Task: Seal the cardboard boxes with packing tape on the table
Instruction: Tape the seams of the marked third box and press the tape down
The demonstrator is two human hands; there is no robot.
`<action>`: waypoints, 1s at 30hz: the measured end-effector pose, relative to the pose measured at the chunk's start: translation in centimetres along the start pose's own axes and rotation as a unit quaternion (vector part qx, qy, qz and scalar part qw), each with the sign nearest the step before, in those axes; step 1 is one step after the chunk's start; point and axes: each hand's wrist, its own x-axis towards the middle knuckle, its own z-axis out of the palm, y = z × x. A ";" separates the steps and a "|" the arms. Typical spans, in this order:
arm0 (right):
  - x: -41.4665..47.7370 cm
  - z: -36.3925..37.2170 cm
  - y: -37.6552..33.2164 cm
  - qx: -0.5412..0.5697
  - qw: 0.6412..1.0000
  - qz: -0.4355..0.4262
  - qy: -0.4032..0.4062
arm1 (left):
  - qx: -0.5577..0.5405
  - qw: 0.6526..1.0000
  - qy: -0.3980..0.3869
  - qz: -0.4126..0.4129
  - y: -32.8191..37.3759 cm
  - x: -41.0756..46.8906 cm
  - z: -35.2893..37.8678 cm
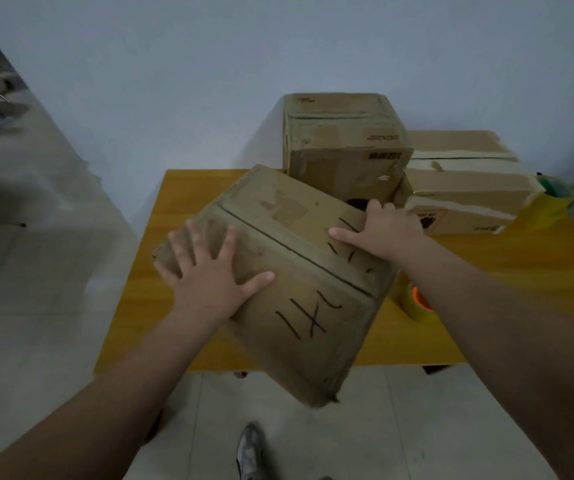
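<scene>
A large cardboard box point(289, 271) with black marker strokes on its closed top flaps lies askew on the yellow wooden table point(188, 202), its near corner hanging over the front edge. My left hand point(209, 271) presses flat on the left flap with fingers spread. My right hand point(379, 230) rests on the box's far right edge, its fingers bent over that edge. A roll of clear packing tape with an orange core point(417, 303) stands on the table just right of the box, under my right forearm.
A taller cardboard box point(344, 147) stands at the back of the table. A low, taped box point(462, 181) lies to its right. A green and yellow object point(552, 195) sits at the far right. A shoe point(249, 452) shows on the tiled floor.
</scene>
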 end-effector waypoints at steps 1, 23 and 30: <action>-1.1 0.3 0.2 0.016 1.000 0.012 0.001 | -0.053 0.998 0.010 -0.022 -0.2 -1.2 0.3; -9.2 4.3 -0.7 0.156 0.983 -0.093 -0.038 | 0.021 0.998 0.014 0.052 1.2 -3.7 1.5; -5.0 3.1 -3.8 0.158 0.983 -0.081 -0.045 | 0.035 0.999 0.008 0.041 0.9 1.9 -0.4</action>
